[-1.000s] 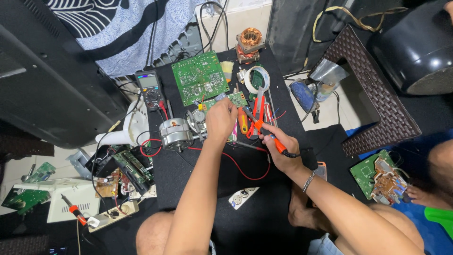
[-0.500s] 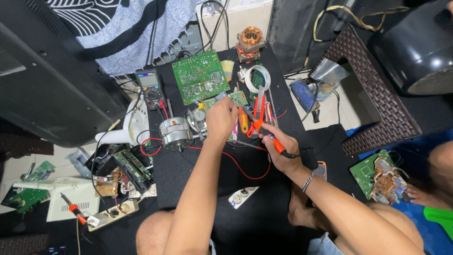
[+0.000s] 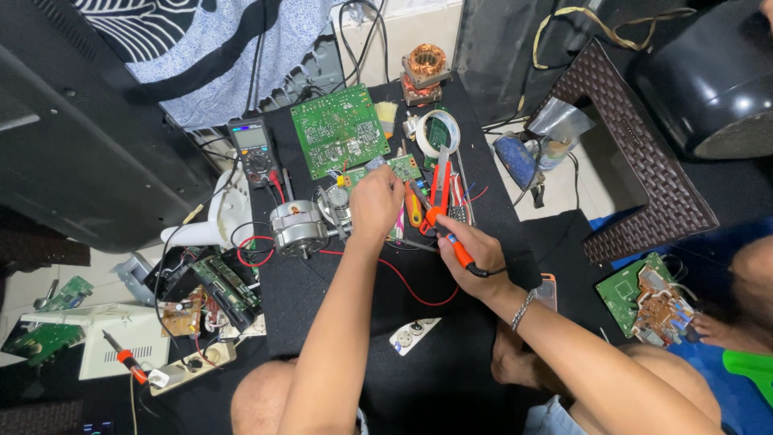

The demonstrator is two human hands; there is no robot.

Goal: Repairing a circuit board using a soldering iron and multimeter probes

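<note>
The left hand [image 3: 377, 201] presses its grip down on a small green board [image 3: 400, 167] on the black table [image 3: 322, 298], while the right hand [image 3: 475, 258], just right of it, pinches an orange-handled iron [image 3: 455, 248] whose long axis points up-left toward that board.

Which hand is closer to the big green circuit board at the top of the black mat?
The left hand. It rests just below the big green circuit board, pressing on a small board. The right hand sits lower and farther right, holding an orange-handled tool.
</note>
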